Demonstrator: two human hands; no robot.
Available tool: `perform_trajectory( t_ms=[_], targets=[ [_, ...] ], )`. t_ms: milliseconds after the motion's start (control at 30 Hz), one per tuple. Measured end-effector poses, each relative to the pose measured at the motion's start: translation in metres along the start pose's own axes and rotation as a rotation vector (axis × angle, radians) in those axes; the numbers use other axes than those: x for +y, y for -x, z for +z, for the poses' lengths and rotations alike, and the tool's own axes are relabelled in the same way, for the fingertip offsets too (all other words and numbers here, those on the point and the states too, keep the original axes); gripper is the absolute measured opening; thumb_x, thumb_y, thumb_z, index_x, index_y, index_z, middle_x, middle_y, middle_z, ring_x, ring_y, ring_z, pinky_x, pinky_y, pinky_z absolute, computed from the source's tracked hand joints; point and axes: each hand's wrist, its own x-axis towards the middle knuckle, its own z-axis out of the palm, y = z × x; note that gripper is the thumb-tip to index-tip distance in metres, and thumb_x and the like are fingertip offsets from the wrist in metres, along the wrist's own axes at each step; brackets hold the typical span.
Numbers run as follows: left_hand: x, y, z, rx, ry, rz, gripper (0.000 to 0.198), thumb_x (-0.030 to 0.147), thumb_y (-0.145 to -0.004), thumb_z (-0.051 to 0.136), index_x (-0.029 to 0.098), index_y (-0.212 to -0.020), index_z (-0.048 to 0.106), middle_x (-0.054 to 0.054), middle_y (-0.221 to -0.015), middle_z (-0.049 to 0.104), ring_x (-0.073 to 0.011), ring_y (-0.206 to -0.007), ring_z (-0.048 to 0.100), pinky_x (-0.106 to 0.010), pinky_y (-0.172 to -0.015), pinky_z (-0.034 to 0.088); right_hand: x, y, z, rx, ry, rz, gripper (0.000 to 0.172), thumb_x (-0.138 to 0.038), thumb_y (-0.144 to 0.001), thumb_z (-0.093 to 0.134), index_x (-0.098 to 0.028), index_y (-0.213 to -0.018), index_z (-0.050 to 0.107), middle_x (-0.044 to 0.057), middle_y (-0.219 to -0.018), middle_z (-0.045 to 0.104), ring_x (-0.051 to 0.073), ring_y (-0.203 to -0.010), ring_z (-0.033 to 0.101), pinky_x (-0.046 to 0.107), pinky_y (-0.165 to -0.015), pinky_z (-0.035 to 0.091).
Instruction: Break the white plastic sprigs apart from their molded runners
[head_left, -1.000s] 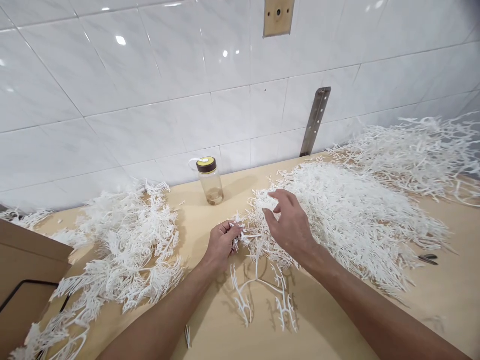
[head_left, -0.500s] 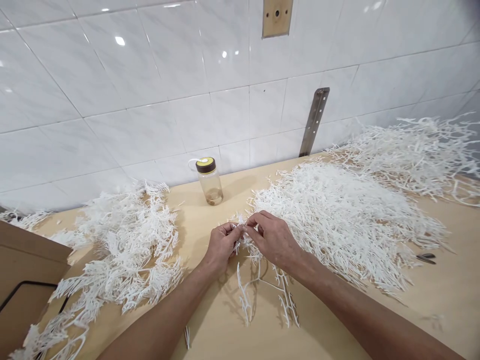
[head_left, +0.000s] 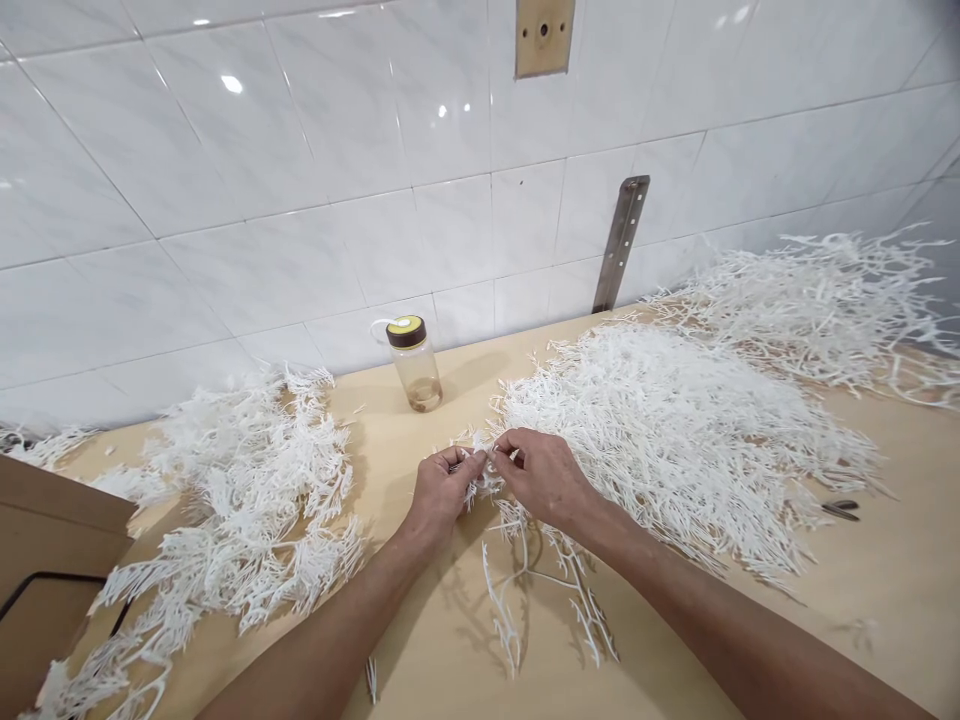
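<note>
My left hand [head_left: 444, 487] pinches a cluster of white plastic branches [head_left: 486, 484], thumb against fingers. Beside it my right hand [head_left: 545, 474] is also closed in a pinch at the same cluster, its fingertips almost meeting the left thumb. Exactly what lies between the right fingertips is too small to make out. Below the hands hangs a longer forked part of the white branches [head_left: 525, 572], throwing a shadow on the wooden tabletop [head_left: 435, 640]. A large pile of small white sprigs [head_left: 675, 440] lies right beside my right hand.
Joined white branch pieces [head_left: 232, 500] are heaped on the left by a cardboard box [head_left: 60, 560]. A yellow-lidded bottle [head_left: 418, 375] stands ahead, near a metal bracket [head_left: 621, 245] at the tiled wall. More branches [head_left: 817, 310] lie far right; a small dark tool [head_left: 840, 509] rests right.
The hanging branches have swung slightly right and lower. Both hands keep their pinch at the cluster, with the right fingertips shifted a little. The whole view has moved slightly.
</note>
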Motion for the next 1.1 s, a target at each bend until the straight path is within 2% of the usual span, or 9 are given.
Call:
perform_trajectory(
  t_ms=[133,300,500,633,767,933,1100],
  targets=[
    [0.001,0.001,0.000,-0.004,-0.017,-0.014,0.037,0.047,-0.065,0.079,0.014,-0.066,0.062,0.003,-0.051,0.052,-0.0060,-0.044,0.038,-0.019,-0.042,0.026,0.000,0.000,0.000,-0.019,-0.021,0.036,0.013,-0.022,-0.083,0.057,-0.019,-0.073,0.066,-0.001,-0.065,0.065,0.013,-0.057,0.052,0.025,-0.058,0.035],
    [-0.001,0.000,0.000,-0.007,-0.045,-0.005,0.035,0.046,-0.069,0.075,0.015,-0.065,0.060,0.004,-0.050,0.049,-0.0062,-0.043,0.036,-0.020,-0.043,0.027,0.002,0.003,0.004,0.032,0.044,-0.059,0.011,-0.019,-0.082,0.057,-0.019,-0.072,0.061,-0.001,-0.068,0.064,0.013,-0.061,0.053,0.025,-0.060,0.035],
    [-0.003,0.001,-0.001,0.084,-0.355,0.218,0.027,0.038,-0.077,0.065,0.016,-0.062,0.061,0.001,-0.058,0.057,-0.0112,-0.055,0.048,-0.023,-0.054,0.037,0.003,0.006,0.009,0.014,0.143,-0.121,0.011,-0.019,-0.087,0.053,-0.018,-0.077,0.058,0.002,-0.074,0.065,0.015,-0.065,0.054,0.026,-0.062,0.032],
    [-0.006,0.002,-0.002,0.084,-0.477,0.245,0.026,0.038,-0.082,0.059,0.018,-0.066,0.060,0.002,-0.054,0.054,-0.0121,-0.053,0.046,-0.024,-0.054,0.036,0.002,0.008,0.010,-0.005,0.164,-0.098,0.012,-0.017,-0.087,0.051,-0.018,-0.076,0.056,0.002,-0.072,0.064,0.014,-0.063,0.052,0.026,-0.060,0.031],
    [-0.009,-0.001,-0.003,0.066,-0.448,0.258,0.025,0.038,-0.082,0.059,0.018,-0.067,0.059,0.003,-0.054,0.053,-0.0122,-0.053,0.046,-0.024,-0.055,0.037,-0.002,0.008,0.011,0.006,0.127,-0.031,0.011,-0.017,-0.083,0.053,-0.019,-0.072,0.054,-0.001,-0.066,0.060,0.012,-0.058,0.048,0.025,-0.056,0.029],
    [-0.010,-0.003,-0.003,0.029,-0.283,0.234,0.028,0.041,-0.077,0.064,0.017,-0.066,0.058,0.002,-0.057,0.053,-0.0114,-0.054,0.045,-0.023,-0.054,0.037,-0.005,0.002,0.010,0.014,-0.045,0.197,0.010,-0.022,-0.076,0.056,-0.020,-0.067,0.054,-0.001,-0.061,0.058,0.013,-0.056,0.050,0.024,-0.053,0.032],
    [-0.005,0.002,-0.002,-0.048,-0.175,0.251,0.030,0.045,-0.075,0.069,0.016,-0.072,0.060,0.003,-0.060,0.053,-0.0102,-0.055,0.044,-0.022,-0.054,0.036,0.008,-0.013,0.001,0.100,-0.164,0.372,0.008,-0.022,-0.070,0.056,-0.019,-0.063,0.054,-0.001,-0.061,0.060,0.014,-0.056,0.052,0.025,-0.052,0.037]
  ],
)
